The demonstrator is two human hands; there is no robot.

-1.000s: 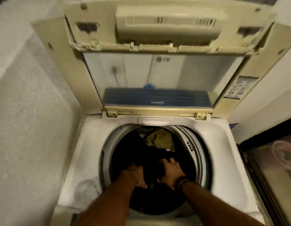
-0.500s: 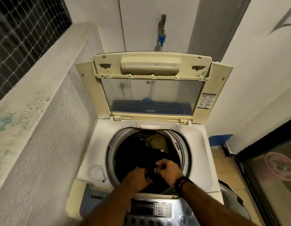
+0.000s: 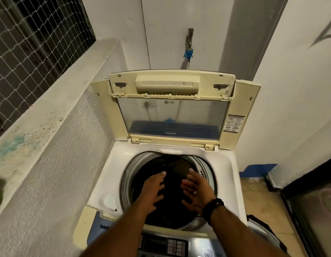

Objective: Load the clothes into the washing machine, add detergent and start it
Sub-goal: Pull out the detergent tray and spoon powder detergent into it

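Observation:
A white top-loading washing machine (image 3: 109, 175) stands in front of me with its cream lid (image 3: 172, 106) folded up against the wall. Dark clothes (image 3: 172, 184) fill the drum, with an olive piece (image 3: 181, 166) at the back. My left hand (image 3: 151, 191) and my right hand (image 3: 198, 190) hover over the drum opening, fingers spread, holding nothing. A dark band sits on my right wrist. The control panel (image 3: 164, 243) lies at the machine's near edge, partly behind my forearms.
A rough concrete ledge (image 3: 49, 127) runs along the left, with a netted window (image 3: 31, 43) above it. A tap with a blue fitting (image 3: 188, 51) is on the back wall. A tiled floor strip and a dark-framed door (image 3: 309, 210) lie to the right.
My hands let go of the dark clothes and rose out of the drum with fingers now spread. The view pulled back and up from the machine.

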